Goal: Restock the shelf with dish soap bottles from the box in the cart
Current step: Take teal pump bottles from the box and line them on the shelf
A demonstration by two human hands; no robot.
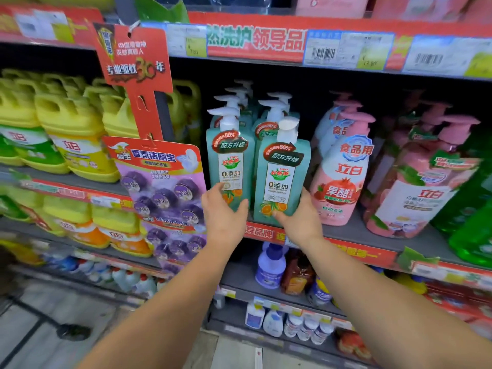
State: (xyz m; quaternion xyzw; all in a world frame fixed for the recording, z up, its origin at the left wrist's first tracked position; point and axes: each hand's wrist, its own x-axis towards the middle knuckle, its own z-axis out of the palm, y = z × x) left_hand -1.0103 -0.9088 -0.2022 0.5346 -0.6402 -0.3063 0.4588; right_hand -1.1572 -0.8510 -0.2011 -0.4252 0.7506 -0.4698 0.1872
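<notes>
1. Teal plastic, flat-sided and tall, makes up the two front dish soap bottles: the left front bottle (231, 166) and the right front bottle (282, 179). Each carries a white pump, a dark red-and-black banner near the top, a white label panel and orange fruit printed at the base.
2. Both stand upright at the front edge of the middle shelf (354, 233), just beside each other. The right one's pump faces the camera; the left one's spout points toward 9 o'clock.
3. Behind them, toward 12 o'clock, more teal bottles (269, 121) of the same kind stand in two rows; about five further white pumps show, so roughly seven in all.
4. The left hand (222, 209) wraps the lower left side of the left front bottle, thumb across its front; the right hand (299, 217) cups the lower right corner of the right front bottle, thumb on its front.
5. At 3 o'clock stand pink pump bottles (343, 177), at least five visible, then green bottles (471, 209) at the frame edge.
6. At 9 o'clock hangs a red strip with purple toilet-cleaner packs (162, 187), two cards showing, and beyond it yellow jugs (72, 123).
</notes>
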